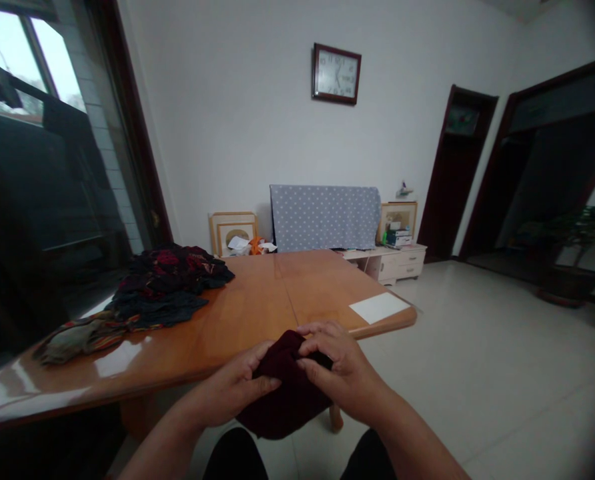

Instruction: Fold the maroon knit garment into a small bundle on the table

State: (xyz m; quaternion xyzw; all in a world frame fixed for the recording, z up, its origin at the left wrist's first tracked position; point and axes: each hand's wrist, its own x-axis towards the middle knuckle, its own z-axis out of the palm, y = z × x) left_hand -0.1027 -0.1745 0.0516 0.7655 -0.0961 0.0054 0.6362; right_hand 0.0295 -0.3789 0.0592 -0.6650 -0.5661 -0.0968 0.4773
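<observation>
A dark maroon piece of cloth hangs between my two hands, in front of the table's near edge and above my knees. What kind of garment or fabric it is I cannot make out. My left hand grips its left side, thumb lying across the front. On the upper right, my right hand pinches the cloth between thumb and fingers. The wooden table stretches away beyond both hands.
On the table's left lies a heap of dark clothes, with a grey-green striped cloth nearer me. A white sheet rests at the right corner. Behind stand a dotted cover and a white cabinet. A potted plant is far right.
</observation>
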